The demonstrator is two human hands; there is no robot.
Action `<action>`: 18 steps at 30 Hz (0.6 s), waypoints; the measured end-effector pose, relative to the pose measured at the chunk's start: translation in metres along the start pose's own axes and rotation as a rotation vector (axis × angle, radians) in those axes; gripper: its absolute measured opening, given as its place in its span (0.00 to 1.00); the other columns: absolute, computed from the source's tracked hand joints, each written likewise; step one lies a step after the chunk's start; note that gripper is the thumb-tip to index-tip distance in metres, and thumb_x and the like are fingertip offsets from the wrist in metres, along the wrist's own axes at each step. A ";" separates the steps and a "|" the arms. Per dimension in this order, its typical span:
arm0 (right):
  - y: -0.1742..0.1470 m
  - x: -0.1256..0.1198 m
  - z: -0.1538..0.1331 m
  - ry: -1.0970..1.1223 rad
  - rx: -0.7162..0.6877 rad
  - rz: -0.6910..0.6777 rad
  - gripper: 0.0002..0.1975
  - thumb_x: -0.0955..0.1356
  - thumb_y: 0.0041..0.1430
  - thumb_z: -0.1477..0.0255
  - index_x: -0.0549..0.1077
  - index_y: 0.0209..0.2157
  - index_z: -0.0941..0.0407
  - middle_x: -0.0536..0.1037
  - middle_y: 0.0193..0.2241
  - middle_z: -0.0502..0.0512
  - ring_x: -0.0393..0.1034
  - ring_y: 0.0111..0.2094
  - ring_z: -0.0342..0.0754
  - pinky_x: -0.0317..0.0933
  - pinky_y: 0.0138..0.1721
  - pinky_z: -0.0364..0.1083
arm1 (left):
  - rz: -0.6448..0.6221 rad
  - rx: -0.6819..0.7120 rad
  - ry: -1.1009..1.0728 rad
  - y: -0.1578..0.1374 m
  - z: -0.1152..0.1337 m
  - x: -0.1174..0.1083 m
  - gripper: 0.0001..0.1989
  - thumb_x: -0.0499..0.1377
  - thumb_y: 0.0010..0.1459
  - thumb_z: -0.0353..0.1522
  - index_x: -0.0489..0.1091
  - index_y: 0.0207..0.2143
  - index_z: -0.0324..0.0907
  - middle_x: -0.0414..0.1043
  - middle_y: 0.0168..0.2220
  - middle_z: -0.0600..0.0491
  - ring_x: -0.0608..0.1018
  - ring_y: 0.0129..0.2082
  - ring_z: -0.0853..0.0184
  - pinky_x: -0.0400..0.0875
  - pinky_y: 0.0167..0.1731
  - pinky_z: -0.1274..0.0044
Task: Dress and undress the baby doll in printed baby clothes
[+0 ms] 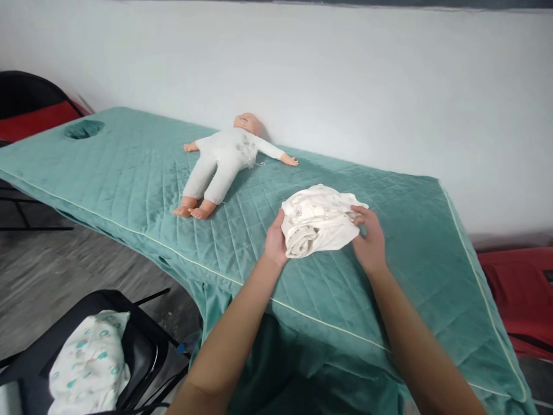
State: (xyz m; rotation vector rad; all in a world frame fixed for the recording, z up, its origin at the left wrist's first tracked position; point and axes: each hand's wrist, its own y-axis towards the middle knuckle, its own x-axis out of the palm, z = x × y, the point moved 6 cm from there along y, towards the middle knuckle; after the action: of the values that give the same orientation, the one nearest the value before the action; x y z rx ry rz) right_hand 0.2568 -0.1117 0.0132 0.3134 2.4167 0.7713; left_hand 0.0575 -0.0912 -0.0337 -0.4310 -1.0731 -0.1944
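A bundle of white printed baby clothes (322, 219) is held between my two hands over the bed's near side. My left hand (276, 239) grips its left edge, the fingers hidden beneath the cloth. On the opposite side, my right hand (370, 236) has its thumb and fingers closed on the bundle's right edge. The cloth is folded and rolled at the front, with a small print showing. Beyond my hands, a baby doll (228, 150) with a white cloth body lies on its back, arms spread and feet towards me.
A green quilted cover (151, 213) drapes the massage bed, which has a face hole (84, 129) at the far left. A black chair (142, 360) holds a white patterned cloth (93, 363). A white wall (345, 75) runs behind. Something red (518, 288) stands at right.
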 end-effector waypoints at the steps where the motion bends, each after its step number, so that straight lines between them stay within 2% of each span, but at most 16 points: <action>1: -0.001 -0.007 0.002 0.003 0.027 0.053 0.03 0.66 0.56 0.73 0.65 0.31 0.52 0.74 0.51 0.57 0.66 0.56 0.53 0.56 0.60 0.58 | 0.011 0.027 -0.001 0.001 0.001 0.000 0.33 0.45 0.67 0.48 0.61 0.65 0.36 0.73 0.57 0.42 0.75 0.58 0.51 0.65 0.62 0.57; 5: -0.010 -0.028 -0.001 -0.076 0.079 0.199 0.03 0.66 0.57 0.73 0.65 0.31 0.53 0.73 0.50 0.59 0.66 0.55 0.54 0.57 0.59 0.59 | 0.009 0.075 0.005 0.003 0.002 0.001 0.33 0.45 0.67 0.49 0.61 0.65 0.37 0.72 0.58 0.43 0.73 0.60 0.51 0.64 0.62 0.57; 7: -0.018 -0.030 -0.012 -0.109 0.091 0.213 0.02 0.65 0.60 0.71 0.66 0.33 0.52 0.73 0.47 0.59 0.68 0.53 0.55 0.59 0.57 0.58 | -0.004 0.082 0.003 0.004 0.002 0.002 0.33 0.45 0.67 0.49 0.61 0.65 0.37 0.71 0.59 0.43 0.72 0.60 0.51 0.64 0.63 0.57; 8: -0.023 -0.026 -0.019 -0.100 0.100 0.173 0.01 0.65 0.62 0.70 0.68 0.34 0.52 0.74 0.45 0.59 0.69 0.51 0.54 0.61 0.56 0.58 | -0.010 0.083 -0.001 0.004 0.002 0.002 0.34 0.45 0.67 0.50 0.61 0.65 0.37 0.71 0.59 0.43 0.72 0.61 0.51 0.63 0.63 0.57; 10: -0.032 -0.005 -0.035 -0.046 0.116 -0.026 0.04 0.65 0.64 0.68 0.70 0.40 0.51 0.76 0.44 0.58 0.71 0.48 0.54 0.63 0.54 0.56 | -0.025 0.088 -0.006 0.004 0.001 0.003 0.34 0.44 0.67 0.50 0.61 0.65 0.38 0.71 0.59 0.43 0.71 0.61 0.51 0.63 0.63 0.57; 12: -0.041 0.025 -0.053 0.004 0.118 -0.266 0.11 0.67 0.64 0.65 0.71 0.47 0.51 0.76 0.48 0.58 0.70 0.51 0.56 0.62 0.56 0.56 | -0.035 0.105 -0.008 0.004 -0.001 0.004 0.34 0.45 0.67 0.50 0.62 0.64 0.37 0.71 0.59 0.43 0.71 0.61 0.51 0.63 0.64 0.58; 13: -0.044 0.038 -0.061 0.014 0.117 -0.336 0.16 0.68 0.62 0.63 0.70 0.51 0.50 0.76 0.51 0.58 0.68 0.54 0.58 0.61 0.58 0.57 | -0.036 0.114 -0.007 0.004 -0.001 0.004 0.33 0.46 0.67 0.50 0.63 0.63 0.37 0.72 0.59 0.43 0.71 0.61 0.51 0.63 0.64 0.58; 14: -0.045 0.049 -0.067 0.021 0.122 -0.374 0.21 0.70 0.61 0.62 0.68 0.54 0.50 0.74 0.54 0.59 0.66 0.56 0.60 0.59 0.59 0.57 | -0.035 0.119 -0.004 0.003 -0.002 0.004 0.33 0.47 0.67 0.50 0.64 0.63 0.36 0.72 0.58 0.42 0.71 0.61 0.52 0.63 0.64 0.60; 16: -0.041 0.063 -0.074 0.052 0.160 -0.359 0.25 0.71 0.58 0.61 0.67 0.56 0.50 0.72 0.56 0.60 0.65 0.58 0.62 0.59 0.60 0.57 | -0.032 0.124 0.005 0.002 -0.005 0.004 0.32 0.48 0.67 0.49 0.66 0.61 0.34 0.73 0.58 0.41 0.72 0.61 0.53 0.64 0.64 0.62; 18: -0.034 0.070 -0.074 0.106 0.222 -0.298 0.20 0.70 0.59 0.62 0.70 0.53 0.49 0.74 0.52 0.60 0.68 0.55 0.62 0.62 0.56 0.57 | -0.033 0.135 0.010 0.002 -0.006 0.004 0.31 0.48 0.67 0.48 0.67 0.60 0.33 0.73 0.57 0.40 0.73 0.60 0.54 0.64 0.64 0.64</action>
State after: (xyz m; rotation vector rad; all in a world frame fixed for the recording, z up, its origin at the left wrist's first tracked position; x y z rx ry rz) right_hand 0.1554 -0.1463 0.0110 -0.0063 2.5736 0.3969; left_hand 0.0646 -0.0918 -0.0332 -0.2911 -1.0766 -0.1524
